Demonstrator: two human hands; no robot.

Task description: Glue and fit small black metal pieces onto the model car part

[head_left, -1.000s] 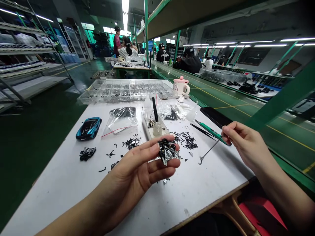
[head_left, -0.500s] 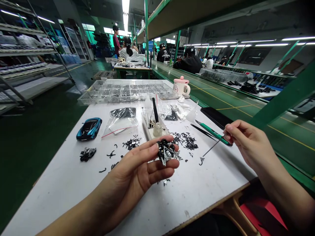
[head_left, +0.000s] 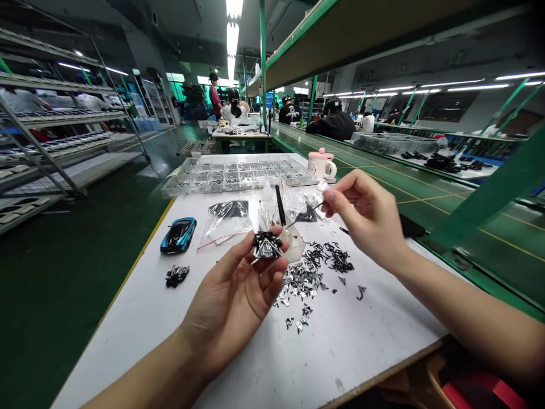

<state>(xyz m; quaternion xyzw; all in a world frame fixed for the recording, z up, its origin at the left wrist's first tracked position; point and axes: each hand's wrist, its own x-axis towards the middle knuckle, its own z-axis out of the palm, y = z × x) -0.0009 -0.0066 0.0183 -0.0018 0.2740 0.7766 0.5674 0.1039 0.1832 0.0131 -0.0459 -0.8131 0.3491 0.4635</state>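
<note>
My right grip [head_left: 366, 218] has swung from the worktop's [head_left: 361, 341] right side to its middle, carrying the thin rod [head_left: 310, 211].
I pinch that rod near the small jar [head_left: 293, 238] (partly hidden); my left grip [head_left: 242, 289] clasps the black-and-silver assembly [head_left: 267, 245] above the worktop.

Rod tip [head_left: 289, 226] unclear, rack [head_left: 72, 117] cut off

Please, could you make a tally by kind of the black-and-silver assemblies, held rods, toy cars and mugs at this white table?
Assemblies: 2 (one in the left hand, one on the table)
Rod in the right hand: 1
Toy car: 1
Mug: 1
Total: 5
</note>
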